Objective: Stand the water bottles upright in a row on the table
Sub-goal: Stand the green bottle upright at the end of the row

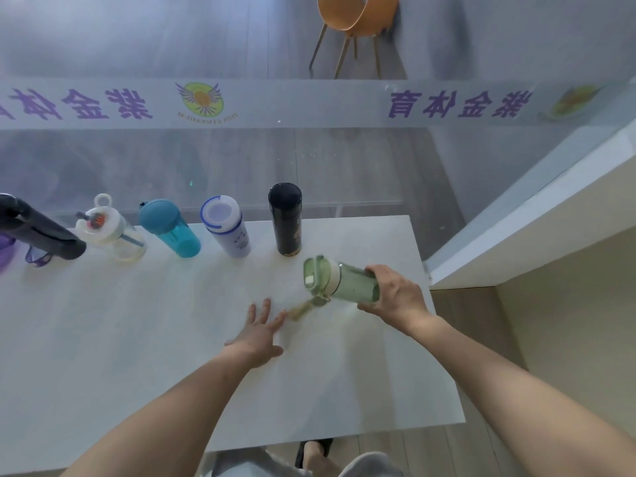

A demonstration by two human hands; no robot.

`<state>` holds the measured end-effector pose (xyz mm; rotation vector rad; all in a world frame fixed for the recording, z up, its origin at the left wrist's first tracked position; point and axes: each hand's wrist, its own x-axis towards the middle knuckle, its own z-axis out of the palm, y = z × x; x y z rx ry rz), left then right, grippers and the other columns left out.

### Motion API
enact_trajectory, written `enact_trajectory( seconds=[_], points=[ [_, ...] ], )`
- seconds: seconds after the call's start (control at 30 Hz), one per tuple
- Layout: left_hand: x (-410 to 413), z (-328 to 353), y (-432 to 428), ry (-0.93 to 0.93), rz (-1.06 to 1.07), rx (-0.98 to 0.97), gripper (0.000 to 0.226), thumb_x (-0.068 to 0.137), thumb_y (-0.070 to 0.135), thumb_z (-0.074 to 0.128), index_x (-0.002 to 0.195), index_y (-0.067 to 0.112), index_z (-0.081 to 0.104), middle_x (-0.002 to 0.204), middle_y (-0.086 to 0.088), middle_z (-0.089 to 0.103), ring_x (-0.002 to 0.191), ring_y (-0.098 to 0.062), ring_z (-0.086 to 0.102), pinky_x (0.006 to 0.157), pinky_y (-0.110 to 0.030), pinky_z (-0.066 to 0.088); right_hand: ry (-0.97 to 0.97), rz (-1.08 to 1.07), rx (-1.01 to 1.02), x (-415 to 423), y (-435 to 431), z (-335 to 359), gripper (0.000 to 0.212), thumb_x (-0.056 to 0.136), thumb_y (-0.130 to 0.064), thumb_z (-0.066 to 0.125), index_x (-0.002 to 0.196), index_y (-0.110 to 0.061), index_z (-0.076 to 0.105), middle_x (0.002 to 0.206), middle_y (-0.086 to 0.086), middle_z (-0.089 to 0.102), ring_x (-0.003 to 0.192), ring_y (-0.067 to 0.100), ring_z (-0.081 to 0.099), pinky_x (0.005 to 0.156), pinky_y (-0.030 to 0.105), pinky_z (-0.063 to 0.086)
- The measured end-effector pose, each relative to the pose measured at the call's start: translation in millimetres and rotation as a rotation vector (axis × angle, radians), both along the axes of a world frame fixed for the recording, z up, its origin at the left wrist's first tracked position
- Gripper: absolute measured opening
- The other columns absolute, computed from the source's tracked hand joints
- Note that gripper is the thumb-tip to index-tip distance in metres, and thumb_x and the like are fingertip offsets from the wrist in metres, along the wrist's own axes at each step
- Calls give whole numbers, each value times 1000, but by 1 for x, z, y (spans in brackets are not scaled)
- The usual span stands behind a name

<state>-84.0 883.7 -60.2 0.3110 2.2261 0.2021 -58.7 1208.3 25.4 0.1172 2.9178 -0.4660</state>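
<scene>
White desk point(137, 339) standing against a glass partition point(309, 160) with a printed band; orange chair point(354, 18) showing beyond it, a pale ledge point(533, 218) running off to the right. Five bottles standing upright in a row along the far edge: dark grey bottle point(41, 232), clear bottle point(110, 232) with a loop lid, teal bottle point(170, 227), white bottle point(225, 225), black flask point(285, 218). Contents not readable. Purple item point(34, 258) lying behind the grey one. Sixth, the green bottle point(340, 278), tilting nearly flat just above the desk, right of the flask, strap dangling; right hand point(395, 297) closing its grip around the base. Left hand point(258, 330) lying flat, fingers spread, holding nothing.
</scene>
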Motion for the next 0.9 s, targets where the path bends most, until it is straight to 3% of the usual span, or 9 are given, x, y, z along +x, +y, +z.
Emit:
enact_trajectory(
  seconds=[0.13,0.33,0.47,0.57,0.7,0.8,0.9],
  points=[
    [-3,11,2,-3,0,-26,87,97,33,63,156,55,3,165,13,-29,154,-24,-24,116,-68,27,30,-166,-136,-4,1,3,89,71,-57,83,145,-34,38,122,-10,54,104,15,59,80,38,54],
    [4,29,25,61,7,-64,79,101,30,57,158,52,7,167,10,-27,154,-29,-22,110,-78,23,140,-457,-439,-13,-6,2,80,66,-59,87,124,-26,43,120,-7,53,103,17,59,83,44,55],
    [-3,28,35,81,-24,-58,81,101,32,58,159,51,3,166,9,-29,154,-31,-22,113,-74,23,167,-572,-562,-12,-11,-7,84,62,-60,89,119,-27,38,117,-6,58,105,20,60,88,44,53],
    [-8,30,38,64,-25,-49,77,103,30,53,159,50,6,167,9,-27,154,-32,-20,112,-72,24,164,-566,-630,-8,-16,-13,84,65,-55,90,121,-28,34,120,-4,60,108,24,61,88,44,53],
    [-13,16,33,28,-19,-55,77,101,29,52,155,59,5,164,14,-31,153,-30,-25,111,-73,27,163,-475,-725,-5,-11,-6,96,71,-44,87,144,-32,28,137,-14,49,127,13,51,102,34,46],
    [-15,14,33,6,-52,-45,80,101,28,53,158,52,2,165,5,-33,151,-39,-26,122,-62,17,134,-410,-797,0,-2,1,80,78,-28,80,137,-49,31,130,-36,45,129,8,49,107,30,42],
    [-17,20,34,-7,-60,-38,80,102,28,53,159,51,2,164,4,-33,151,-39,-26,124,-56,14,161,-427,-788,3,4,2,66,76,-26,86,127,-33,45,122,-29,53,124,6,55,109,37,48]
  ],
)
